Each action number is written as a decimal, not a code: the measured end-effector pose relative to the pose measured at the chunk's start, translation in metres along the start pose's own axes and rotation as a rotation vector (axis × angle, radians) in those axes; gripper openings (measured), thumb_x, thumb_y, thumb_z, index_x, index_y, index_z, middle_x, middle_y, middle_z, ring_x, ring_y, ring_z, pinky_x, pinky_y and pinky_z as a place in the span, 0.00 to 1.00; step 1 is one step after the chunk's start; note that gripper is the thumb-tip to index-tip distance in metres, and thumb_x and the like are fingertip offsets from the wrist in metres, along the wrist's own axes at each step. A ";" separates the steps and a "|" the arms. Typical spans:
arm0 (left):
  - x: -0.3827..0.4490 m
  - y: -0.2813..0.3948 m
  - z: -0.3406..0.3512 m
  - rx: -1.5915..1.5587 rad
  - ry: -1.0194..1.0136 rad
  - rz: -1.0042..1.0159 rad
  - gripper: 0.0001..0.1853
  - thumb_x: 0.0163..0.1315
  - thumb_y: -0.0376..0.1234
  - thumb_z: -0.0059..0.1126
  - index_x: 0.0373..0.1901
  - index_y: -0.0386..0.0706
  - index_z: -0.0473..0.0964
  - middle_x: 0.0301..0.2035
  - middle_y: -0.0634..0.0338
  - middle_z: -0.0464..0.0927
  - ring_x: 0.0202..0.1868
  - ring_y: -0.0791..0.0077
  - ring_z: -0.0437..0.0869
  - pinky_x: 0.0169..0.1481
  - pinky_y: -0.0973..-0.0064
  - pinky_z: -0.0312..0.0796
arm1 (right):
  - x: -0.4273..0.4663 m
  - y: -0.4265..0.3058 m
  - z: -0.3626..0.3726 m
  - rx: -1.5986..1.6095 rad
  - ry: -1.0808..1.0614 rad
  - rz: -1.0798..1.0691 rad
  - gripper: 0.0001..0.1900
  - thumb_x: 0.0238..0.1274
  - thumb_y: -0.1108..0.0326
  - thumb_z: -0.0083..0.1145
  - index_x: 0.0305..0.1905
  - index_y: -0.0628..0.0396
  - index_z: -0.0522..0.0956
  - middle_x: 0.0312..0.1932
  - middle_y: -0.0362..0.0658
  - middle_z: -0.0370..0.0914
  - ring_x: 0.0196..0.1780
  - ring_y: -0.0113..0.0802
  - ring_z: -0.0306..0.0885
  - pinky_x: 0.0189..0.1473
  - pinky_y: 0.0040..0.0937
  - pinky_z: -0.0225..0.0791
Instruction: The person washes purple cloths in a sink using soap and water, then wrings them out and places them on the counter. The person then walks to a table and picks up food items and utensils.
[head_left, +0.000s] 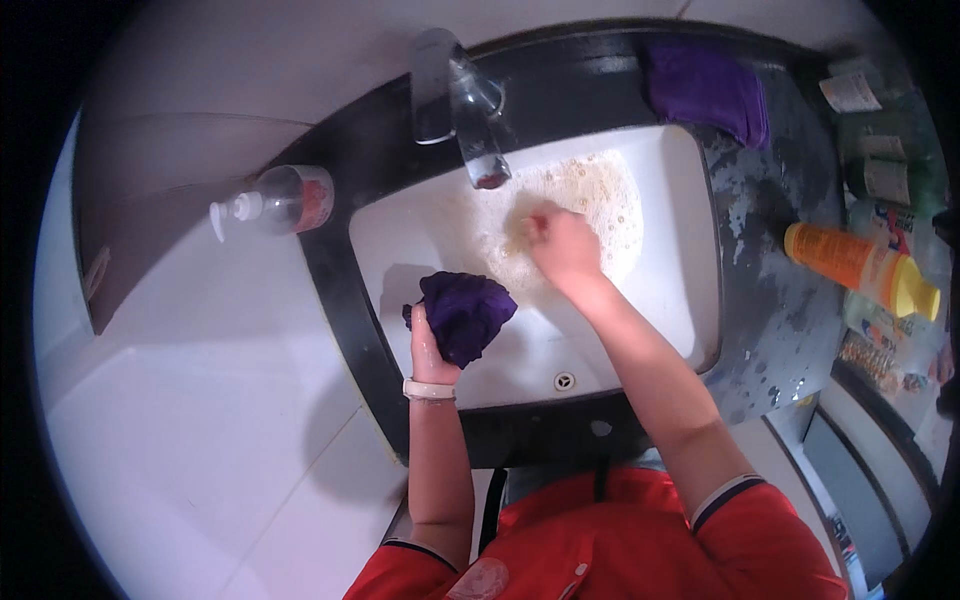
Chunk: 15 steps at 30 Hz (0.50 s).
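Observation:
My left hand (430, 352) holds a bunched, dark purple cloth (469, 313) above the left front part of a white sink basin (679, 300). The cloth covers most of its fingers. Over the soapy, bubbly water (607, 195) is my right hand (564, 244), blurred, with its fingers curled downward. Its fingertips are hard to make out, so whether it grips anything is unclear. Just behind it a metal faucet (480, 146) reaches over the basin, and its lever handle (433, 90) points up to the left.
A second purple cloth (705, 90) lies folded on the wet, dark counter (772, 180) at the back right. An orange bottle with a yellow cap (855, 262) stands at the right, near several clear bottles. At the left rim is a clear pump bottle (281, 201). An overflow hole (564, 382) shows in the front basin wall.

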<state>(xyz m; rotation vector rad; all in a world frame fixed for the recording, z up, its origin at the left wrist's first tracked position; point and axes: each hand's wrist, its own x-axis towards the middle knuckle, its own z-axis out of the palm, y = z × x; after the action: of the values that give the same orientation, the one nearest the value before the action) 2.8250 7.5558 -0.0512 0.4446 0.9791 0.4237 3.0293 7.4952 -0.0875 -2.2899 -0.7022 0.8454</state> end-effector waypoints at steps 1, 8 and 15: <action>0.000 0.000 0.002 -0.024 0.016 0.006 0.24 0.70 0.45 0.35 0.56 0.39 0.73 0.52 0.55 0.78 0.55 0.63 0.79 0.63 0.67 0.70 | -0.002 -0.011 -0.019 0.162 0.056 -0.023 0.13 0.64 0.62 0.55 0.31 0.62 0.75 0.25 0.52 0.79 0.34 0.48 0.82 0.39 0.44 0.72; 0.027 -0.010 -0.007 -0.165 -0.249 -0.013 0.29 0.72 0.47 0.28 0.63 0.38 0.67 0.58 0.54 0.74 0.60 0.59 0.75 0.67 0.62 0.66 | -0.007 -0.134 -0.122 0.510 -0.025 -0.450 0.27 0.72 0.46 0.48 0.30 0.62 0.77 0.21 0.34 0.67 0.24 0.19 0.59 0.26 0.22 0.54; 0.060 -0.015 0.029 -0.141 -0.171 -0.039 0.27 0.72 0.45 0.34 0.63 0.38 0.67 0.59 0.49 0.73 0.59 0.58 0.77 0.67 0.61 0.68 | -0.002 -0.096 -0.110 0.740 0.050 -0.244 0.27 0.72 0.43 0.45 0.27 0.57 0.75 0.20 0.33 0.63 0.26 0.20 0.59 0.31 0.22 0.54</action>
<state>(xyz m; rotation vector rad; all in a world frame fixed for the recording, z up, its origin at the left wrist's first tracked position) 2.8814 7.5707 -0.0872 0.3278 0.7861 0.4096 3.0799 7.5220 0.0465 -1.5253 -0.5151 0.7629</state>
